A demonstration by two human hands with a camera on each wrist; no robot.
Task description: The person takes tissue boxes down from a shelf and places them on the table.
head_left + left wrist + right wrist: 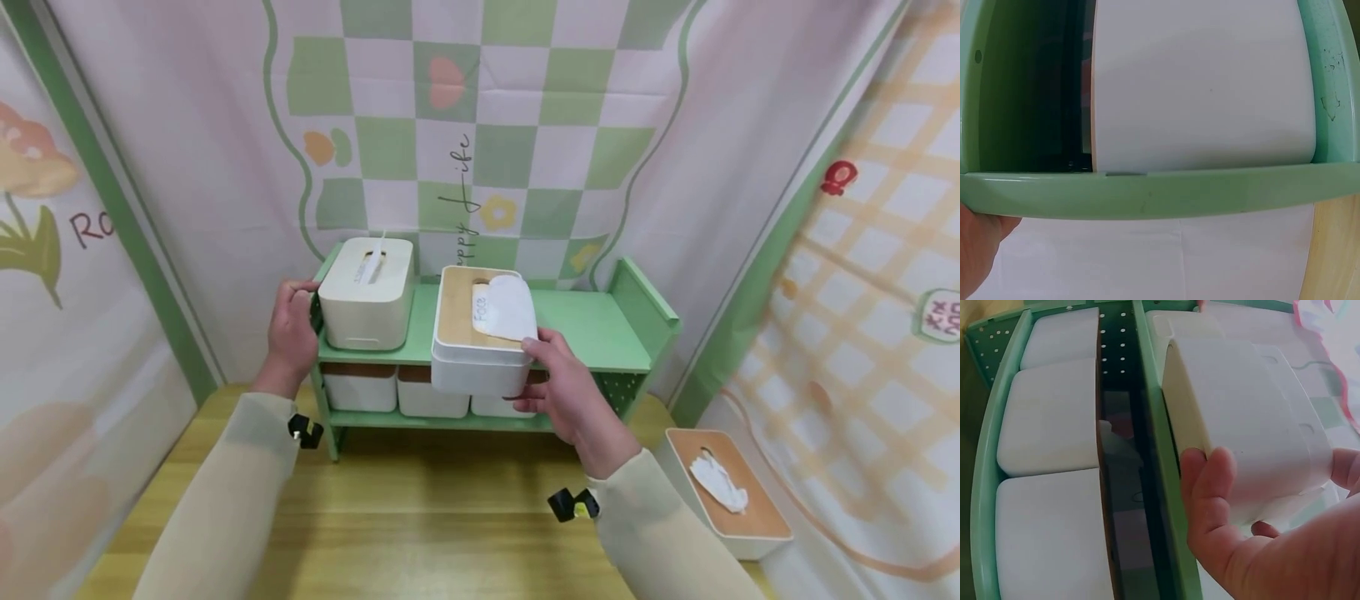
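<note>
My right hand [566,383] grips the right side of a white tissue box [480,371] with a wood-coloured top, thumb near the upper edge and fingers below. A white tissue lies over its top beside a label reading "Face". In the right wrist view, the held box [1247,412] is close to the green shelf's upper board. My left hand [291,333] holds the left end of the green shelf [592,321]; only part of that hand [979,250] shows in the left wrist view. Near it, a cream tissue box [367,312] stands on the upper board with a tissue sticking up.
On the lower board several white boxes [431,398] stand in a row. Another wood-topped tissue box [738,492] sits on the wooden table [420,508] at the right. Patterned cloth [570,150] hangs behind the shelf and along both sides.
</note>
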